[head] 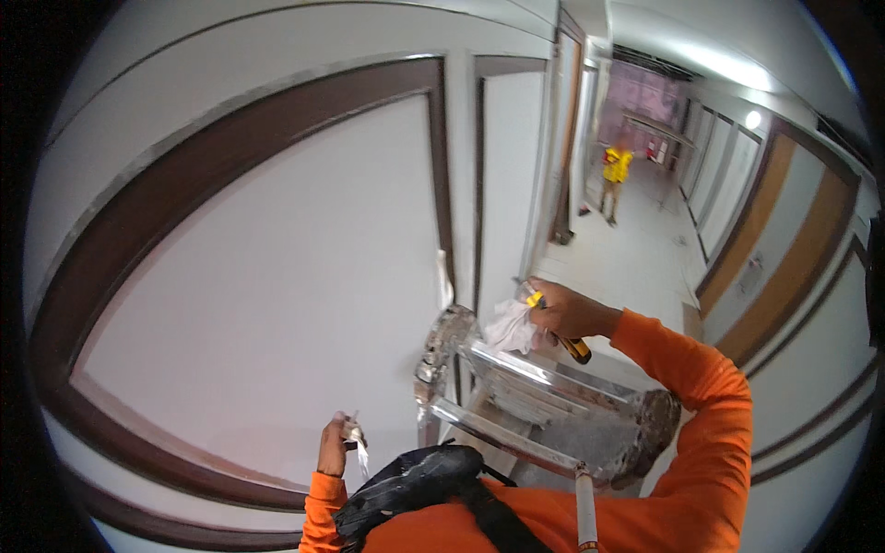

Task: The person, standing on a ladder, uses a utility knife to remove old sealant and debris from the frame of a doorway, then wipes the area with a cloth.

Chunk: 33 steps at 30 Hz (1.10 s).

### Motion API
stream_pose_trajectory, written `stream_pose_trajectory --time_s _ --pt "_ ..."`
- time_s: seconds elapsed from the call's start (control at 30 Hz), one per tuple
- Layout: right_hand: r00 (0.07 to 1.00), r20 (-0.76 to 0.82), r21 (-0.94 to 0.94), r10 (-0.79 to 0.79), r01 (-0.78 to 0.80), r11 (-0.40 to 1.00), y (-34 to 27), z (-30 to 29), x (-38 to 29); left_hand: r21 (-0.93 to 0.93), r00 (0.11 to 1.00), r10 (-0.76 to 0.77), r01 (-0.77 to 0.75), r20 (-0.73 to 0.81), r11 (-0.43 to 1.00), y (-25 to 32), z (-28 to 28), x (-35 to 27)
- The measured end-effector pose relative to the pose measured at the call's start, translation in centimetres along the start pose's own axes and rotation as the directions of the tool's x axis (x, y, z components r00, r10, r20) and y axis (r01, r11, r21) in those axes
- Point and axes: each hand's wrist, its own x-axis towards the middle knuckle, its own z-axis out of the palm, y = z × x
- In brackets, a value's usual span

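My right hand (568,310) grips a yellow-and-black utility knife (575,348) together with a crumpled white cloth (510,326). Both are above the top of a metal stepladder (525,370), whose end caps are crusted with dried residue. At lower left, my left hand (335,442) pinches a small crumpled whitish strip (356,435), perhaps tape, in front of a white wall panel (276,276). Dark brown moulding (256,110) frames this panel. Another whitish strip (443,280) hangs by the moulding's right side, just above the ladder.
A black strap bag (422,477) crosses my orange-sleeved body. What looks like a cigarette (585,511) juts up close to the camera. Down the tiled corridor (594,266) stands a person in a yellow vest (615,166). A wood-and-grey door (767,256) lines the right wall.
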Motion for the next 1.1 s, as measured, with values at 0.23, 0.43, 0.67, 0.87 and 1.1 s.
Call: stream_pose_trajectory --time_s 0.23,0.43,0.67,0.87,1.1 --pt "0.984 -0.109 0.656 -0.140 0.177 0.734 -6.8 -1.0 3.0 -0.171 0.955 0.295 -0.290 0.003 0.942 9.8 5.1 -1.0" --pt "0.935 -0.013 0.718 -0.354 0.255 0.647 -17.1 4.3 5.6 -0.101 0.925 0.361 -0.351 0.115 0.931 18.2 7.6 -2.3" --pt "0.718 -0.060 0.313 -0.694 0.673 0.670 -20.4 13.3 6.3 0.216 0.813 0.566 -0.582 0.136 0.784 20.3 11.8 -4.3" --pt "0.684 0.007 0.530 -0.729 0.616 0.583 -20.1 14.0 7.5 0.080 0.891 0.442 -0.436 -0.105 0.897 21.5 9.7 -8.7" --pt "0.622 -0.152 -0.009 -0.768 0.776 0.630 -19.5 6.6 11.6 0.062 0.644 0.633 -0.679 -0.430 0.732 18.3 4.9 -7.9"
